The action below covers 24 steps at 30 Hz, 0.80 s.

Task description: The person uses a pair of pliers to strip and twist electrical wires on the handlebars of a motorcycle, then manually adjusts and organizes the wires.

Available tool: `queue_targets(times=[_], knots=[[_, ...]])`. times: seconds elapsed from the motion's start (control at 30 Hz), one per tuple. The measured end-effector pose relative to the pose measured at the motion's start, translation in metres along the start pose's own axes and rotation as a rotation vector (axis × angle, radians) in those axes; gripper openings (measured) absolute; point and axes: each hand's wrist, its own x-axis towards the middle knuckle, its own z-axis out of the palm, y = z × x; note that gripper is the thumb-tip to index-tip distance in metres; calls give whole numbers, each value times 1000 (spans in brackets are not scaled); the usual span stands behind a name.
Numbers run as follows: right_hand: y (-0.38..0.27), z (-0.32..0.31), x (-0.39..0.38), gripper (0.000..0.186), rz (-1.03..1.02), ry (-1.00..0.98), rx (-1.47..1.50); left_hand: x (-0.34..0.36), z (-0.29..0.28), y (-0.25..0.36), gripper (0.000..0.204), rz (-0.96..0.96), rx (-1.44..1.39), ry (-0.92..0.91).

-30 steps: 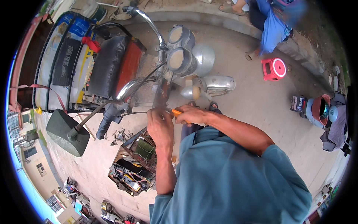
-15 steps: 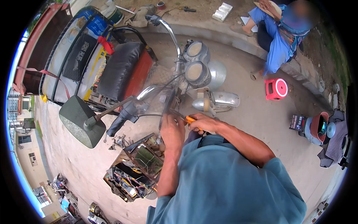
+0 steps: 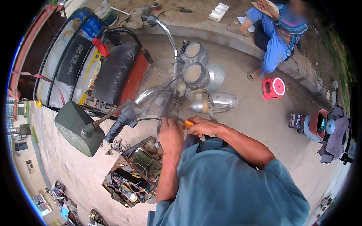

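Observation:
My right hand (image 3: 203,125) is closed around orange-handled pliers (image 3: 189,123), their handles showing beside its fingers. The jaws point left toward my left hand (image 3: 171,132), and their tips are hard to make out. My left fingers are bent together at a dark upright bar (image 3: 166,107) below the handlebar (image 3: 148,94) of a cargo tricycle; whatever they pinch is hidden. A thin black cable (image 3: 149,119) runs from the left grip (image 3: 120,123) toward that hand. Just beyond my right hand is the silver front fender (image 3: 224,100).
An open toolbox (image 3: 126,186) full of tools stands at lower left. The mirror (image 3: 79,128) juts out left, with the black seat (image 3: 116,73) behind it. A red stool (image 3: 273,88) stands at right; a seated person (image 3: 277,37) is beyond it, near the curb (image 3: 211,35).
The whole view has shifted slightly, moving the tricycle and stool a little left in the picture. Both hands stay close together at the same bar, the pliers still in my right hand.

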Motion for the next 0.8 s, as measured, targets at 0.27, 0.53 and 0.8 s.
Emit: queue_targets(times=[0.27,0.53,0.8], knots=[[12,-3,7,40,-59,22,21,101,-46,64,13,305,49,73],[-8,3,-7,36,-49,8,-22,232,73,28,16,319,255,-212],[-7,-1,-5,32,-90,26,-34,249,89,24,17,253,322,-261]])
